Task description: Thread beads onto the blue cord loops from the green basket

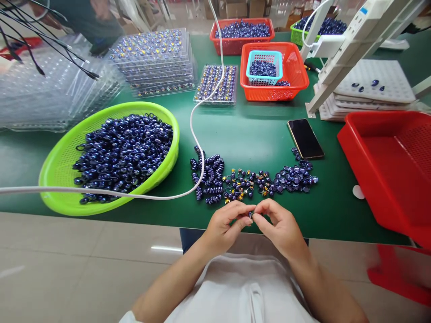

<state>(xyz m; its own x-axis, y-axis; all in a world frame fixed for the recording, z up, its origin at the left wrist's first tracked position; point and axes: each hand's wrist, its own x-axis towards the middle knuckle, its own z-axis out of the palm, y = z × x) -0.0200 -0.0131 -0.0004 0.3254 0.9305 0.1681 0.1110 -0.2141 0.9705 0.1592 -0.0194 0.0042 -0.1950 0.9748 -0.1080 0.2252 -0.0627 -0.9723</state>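
Note:
Near the table's front edge, my left hand (pixel 226 226) and my right hand (pixel 278 226) meet, fingertips pinched around a small dark blue piece (pixel 251 215). Its details are mostly hidden by the fingers. Just beyond them lie dark blue and gold pieces (pixel 239 185) in a loose pile. To the left of that pile are dark blue coiled pieces (pixel 213 172), and to its right flat dark blue pieces (pixel 294 178). A green basket (pixel 55 168) on the left is heaped with shiny dark blue parts.
A white cable (pixel 193 121) crosses the table. Stacked clear trays (pixel 155 58) stand at the back left. A phone (pixel 305 138) and a red bin (pixel 380 179) are on the right. Farther back is an orange basket (pixel 294 74). Another person (pixel 81 20) stands at the upper left.

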